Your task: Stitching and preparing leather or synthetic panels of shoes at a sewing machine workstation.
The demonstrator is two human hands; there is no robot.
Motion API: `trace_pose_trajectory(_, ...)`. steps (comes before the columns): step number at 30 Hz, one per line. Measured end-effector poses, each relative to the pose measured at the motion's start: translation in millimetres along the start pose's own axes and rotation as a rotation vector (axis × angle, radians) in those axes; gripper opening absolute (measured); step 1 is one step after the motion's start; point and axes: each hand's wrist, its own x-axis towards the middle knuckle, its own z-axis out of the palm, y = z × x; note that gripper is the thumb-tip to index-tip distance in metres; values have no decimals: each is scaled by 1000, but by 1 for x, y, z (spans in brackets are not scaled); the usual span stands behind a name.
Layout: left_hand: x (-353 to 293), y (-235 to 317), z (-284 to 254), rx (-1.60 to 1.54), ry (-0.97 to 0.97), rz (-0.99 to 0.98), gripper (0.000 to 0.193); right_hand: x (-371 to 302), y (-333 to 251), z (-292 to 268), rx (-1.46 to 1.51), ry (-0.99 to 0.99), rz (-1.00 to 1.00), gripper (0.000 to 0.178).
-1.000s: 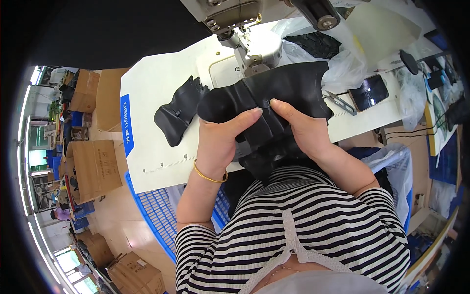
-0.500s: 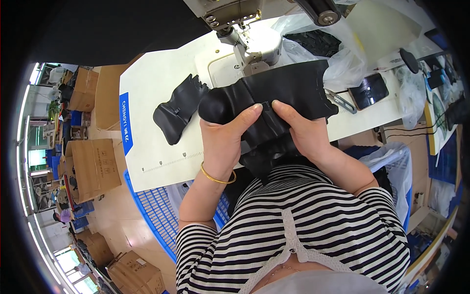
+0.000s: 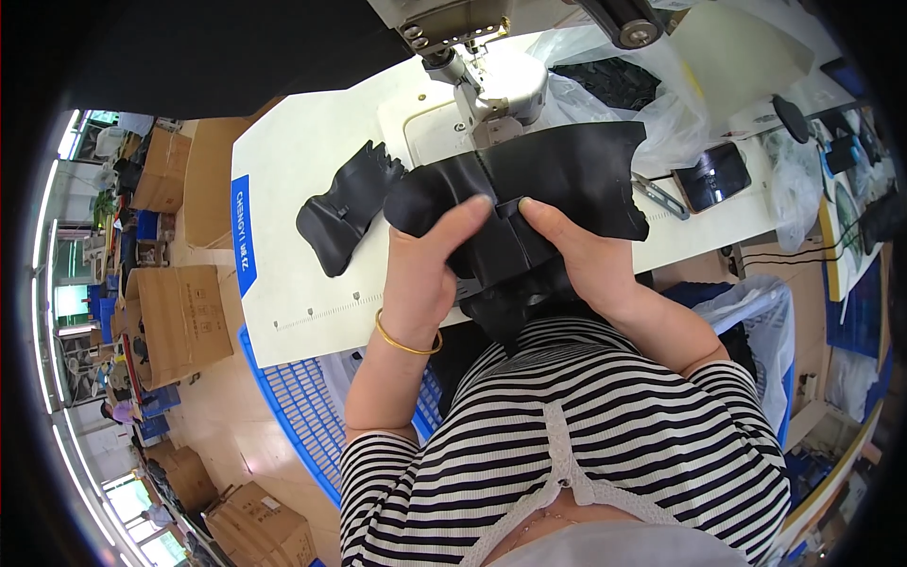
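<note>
Both hands grip one black leather-like piece [image 3: 567, 170] with a stitched seam and a small tab near its middle. My left hand [image 3: 430, 255] is closed on its left part, thumb pressed on top beside the seam. My right hand [image 3: 586, 255] holds the right part, its thumb next to the tab; the other fingers of both hands are hidden underneath. More black material hangs below the hands toward my lap. A similar black sewn piece [image 3: 342, 213] lies on the white table to the left. Just beyond my hands stands a sewing machine [image 3: 496, 94].
The white sewing table [image 3: 283, 274] carries a ruler scale near its front edge. At right lie a utility knife [image 3: 661, 196] and a dark phone [image 3: 713, 177]. A clear plastic bag [image 3: 671, 113] with black pieces sits behind. Blue baskets [image 3: 298, 402] stand below the table.
My thumbs have pressed the piece flatter and spread it slightly, so its right edge reaches farther right. The left thumb has shifted a little left along the seam.
</note>
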Motion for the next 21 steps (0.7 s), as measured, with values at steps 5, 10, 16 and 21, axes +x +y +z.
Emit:
trace_pose_trajectory(5, -1, 1, -1, 106, -83, 40, 30, -1, 4, -1, -40, -45, -28, 23)
trace_pose_trajectory(10, -1, 0, -1, 179, -83, 69, 29, -2, 3, -2, -51, -47, -34, 22)
trace_pose_trajectory(16, 0, -2, -3, 189, -78, 89, 30, -3, 4, 1, -35, -35, -49, 23)
trace_pose_trajectory(21, 3, -3, -2, 9, -67, 39, 35, 1, 14, 2, 33, 21, -96, 21)
